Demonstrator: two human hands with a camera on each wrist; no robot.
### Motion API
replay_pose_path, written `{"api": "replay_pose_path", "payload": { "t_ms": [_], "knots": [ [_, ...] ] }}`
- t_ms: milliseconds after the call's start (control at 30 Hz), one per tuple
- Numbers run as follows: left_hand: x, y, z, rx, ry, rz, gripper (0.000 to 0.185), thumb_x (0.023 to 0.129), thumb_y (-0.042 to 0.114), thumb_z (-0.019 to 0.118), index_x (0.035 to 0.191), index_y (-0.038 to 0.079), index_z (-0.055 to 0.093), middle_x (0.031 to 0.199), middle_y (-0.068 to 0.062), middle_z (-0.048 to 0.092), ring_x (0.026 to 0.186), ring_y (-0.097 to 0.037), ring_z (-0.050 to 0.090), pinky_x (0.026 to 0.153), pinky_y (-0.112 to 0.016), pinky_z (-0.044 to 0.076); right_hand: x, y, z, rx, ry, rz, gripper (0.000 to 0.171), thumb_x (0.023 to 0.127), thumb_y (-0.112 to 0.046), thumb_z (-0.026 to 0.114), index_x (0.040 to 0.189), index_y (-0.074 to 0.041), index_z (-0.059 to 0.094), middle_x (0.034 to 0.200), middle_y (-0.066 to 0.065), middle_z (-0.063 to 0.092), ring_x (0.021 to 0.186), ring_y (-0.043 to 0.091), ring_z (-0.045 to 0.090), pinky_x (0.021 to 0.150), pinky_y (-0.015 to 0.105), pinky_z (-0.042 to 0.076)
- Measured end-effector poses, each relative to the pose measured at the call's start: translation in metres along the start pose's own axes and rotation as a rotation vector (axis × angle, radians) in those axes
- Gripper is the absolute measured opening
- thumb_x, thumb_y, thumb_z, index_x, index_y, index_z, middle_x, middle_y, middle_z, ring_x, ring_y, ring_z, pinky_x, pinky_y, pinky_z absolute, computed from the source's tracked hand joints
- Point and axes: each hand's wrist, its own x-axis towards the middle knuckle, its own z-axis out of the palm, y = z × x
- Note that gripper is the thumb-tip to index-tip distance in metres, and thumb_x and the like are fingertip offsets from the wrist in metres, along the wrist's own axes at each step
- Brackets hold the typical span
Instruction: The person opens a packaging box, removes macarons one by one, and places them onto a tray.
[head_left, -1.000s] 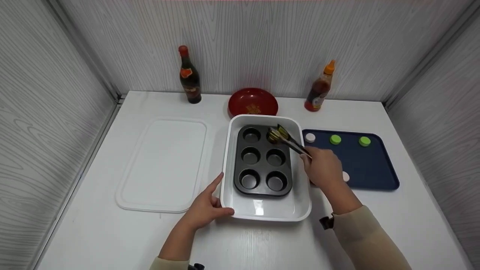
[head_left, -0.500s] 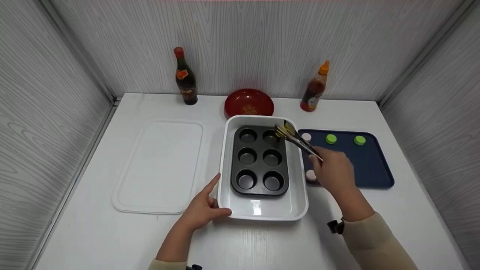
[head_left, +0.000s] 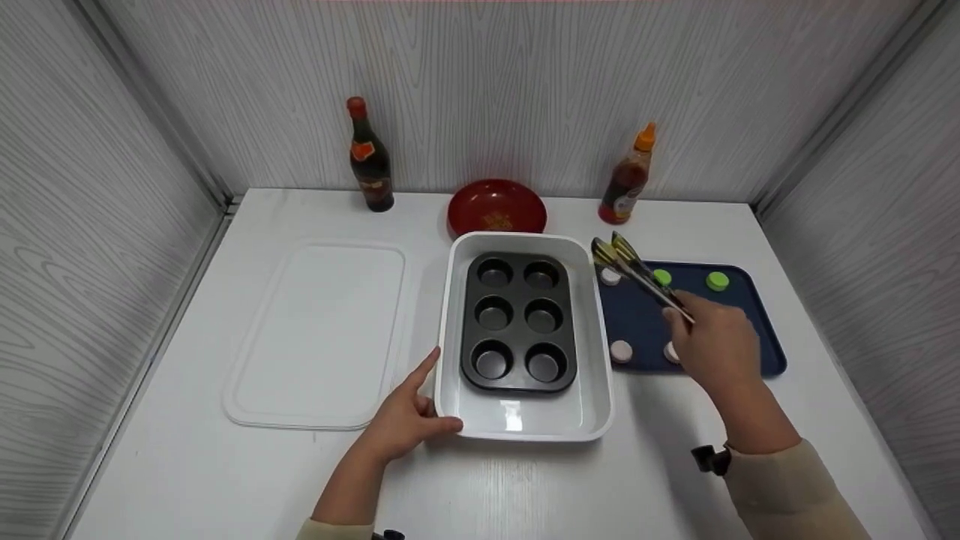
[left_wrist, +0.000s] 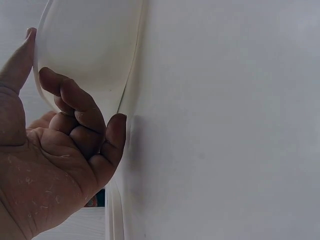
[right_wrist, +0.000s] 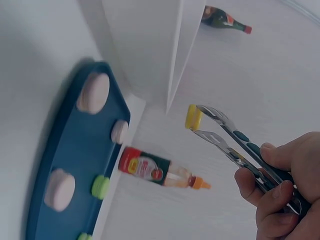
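My right hand [head_left: 716,346], right of centre in the head view, grips the tongs [head_left: 637,274], fingers curled round the handles; tips slightly apart, empty, above the upper-left corner of the blue tray [head_left: 757,352]. The tray carries pale discs [head_left: 621,350] and green discs [head_left: 717,281]. My left hand [head_left: 405,414], lower centre, rests against the near-left corner of the white dish [head_left: 457,330], fingers loosely curled. The muffin tin [head_left: 519,321] sits inside the dish.

White table [head_left: 187,465]; pale wood-grain walls [head_left: 525,82] on three sides
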Motion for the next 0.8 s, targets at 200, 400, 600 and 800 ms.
{"api": "replay_pose_path", "payload": {
  "t_ms": [200,400,600,800],
  "knots": [
    [0.000,0.000,0.000,0.005,0.001,0.000,0.117,0.082,0.012,0.093,0.172,0.019,0.018,0.063,0.000,0.061,0.058,-0.012,0.049,0.055,-0.026,0.039,-0.004,0.022,-0.025,-0.056,0.038,0.024,0.027,0.101,-0.012,0.072,0.122,0.006,0.073,0.088,0.028,0.073,0.062,0.038,0.063,0.054,0.056,0.047],
    [0.001,-0.001,0.000,-0.005,-0.008,0.010,0.117,0.082,0.012,0.093,0.172,0.018,0.017,0.062,0.000,0.060,0.058,-0.012,0.049,0.055,-0.026,0.039,-0.012,0.047,-0.051,-0.088,0.034,0.081,0.031,0.104,-0.012,0.069,0.127,0.008,0.070,0.099,0.034,0.072,0.072,0.048,0.066,0.061,0.061,0.047],
    [0.000,0.000,0.000,-0.023,0.002,0.002,0.118,0.081,0.012,0.094,0.171,0.016,0.018,0.061,0.000,0.058,0.058,-0.012,0.048,0.055,-0.025,0.038,-0.021,0.068,-0.065,-0.133,0.032,0.117,0.034,0.104,-0.011,0.067,0.128,0.012,0.067,0.104,0.039,0.068,0.079,0.057,0.065,0.065,0.067,0.047],
    [0.000,0.000,0.000,-0.023,0.002,-0.007,0.118,0.081,0.011,0.093,0.172,0.018,0.019,0.061,0.000,0.058,0.058,-0.012,0.047,0.055,-0.026,0.038,-0.032,0.084,-0.071,-0.147,0.099,0.099,0.026,0.100,-0.005,0.070,0.119,0.013,0.069,0.096,0.038,0.068,0.070,0.055,0.062,0.062,0.068,0.046]
  ]
}}
